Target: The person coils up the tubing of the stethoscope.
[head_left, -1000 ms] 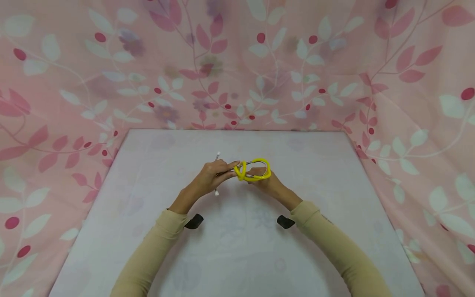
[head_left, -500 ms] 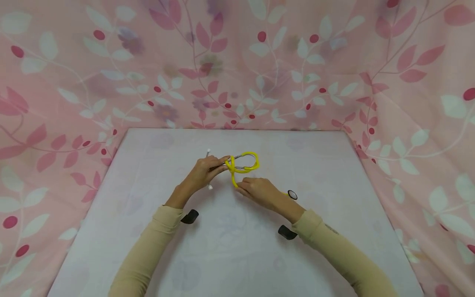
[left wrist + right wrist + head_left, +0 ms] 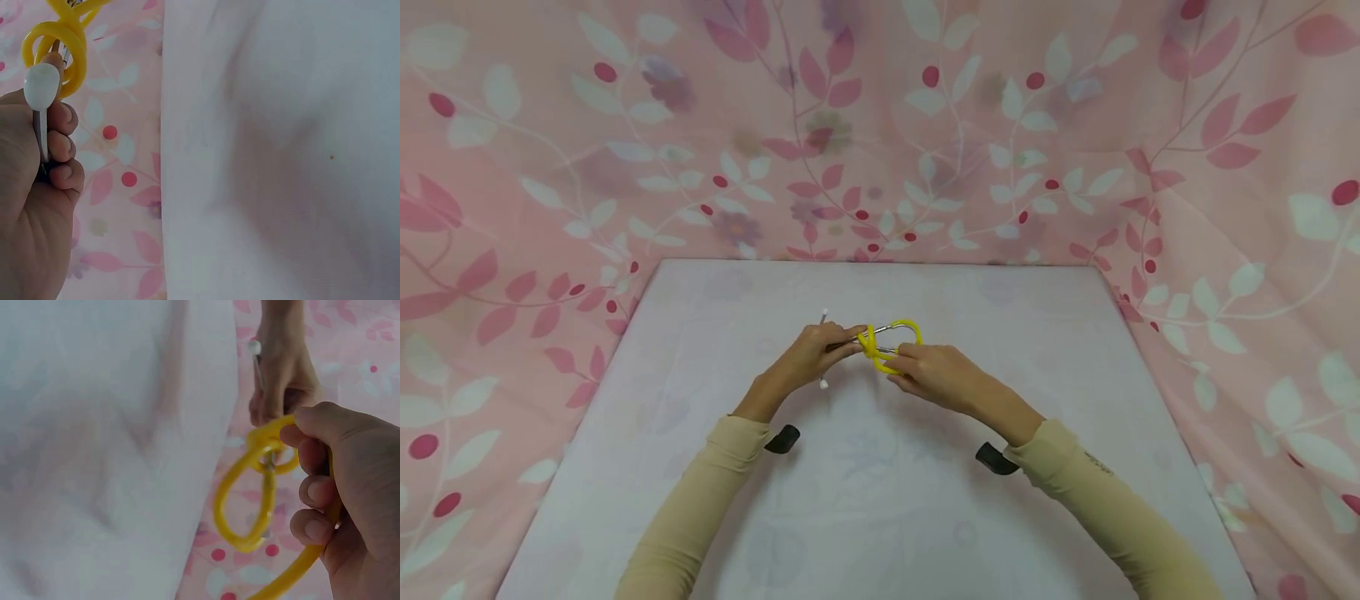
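A stethoscope with yellow tubing (image 3: pixel 871 343) and metal ear tubes is held in the air above the table, its tubing wrapped around the ear tubes. My left hand (image 3: pixel 812 357) grips the ear tubes. White ear tips stick out on either side of it, one ear tip (image 3: pixel 42 86) standing close by the fingers in the left wrist view. Just right of the wrap, my right hand (image 3: pixel 946 379) pinches the tubing between thumb and fingers. In the right wrist view a yellow loop (image 3: pixel 219 503) hangs below the wrap, and more tubing runs through the palm. The chest piece is hidden.
A white-covered table (image 3: pixel 865 517) lies beneath both hands. Pink floral cloth (image 3: pixel 880 125) hangs behind it and along both sides. Black wrist-worn pieces (image 3: pixel 782 439) jut out from under the beige sleeves (image 3: pixel 700 500).
My right hand has come from behind the tubing to its near side, drawn an end out, then moved up close to the wrap. My left hand has shifted slightly left, keeping its grip.
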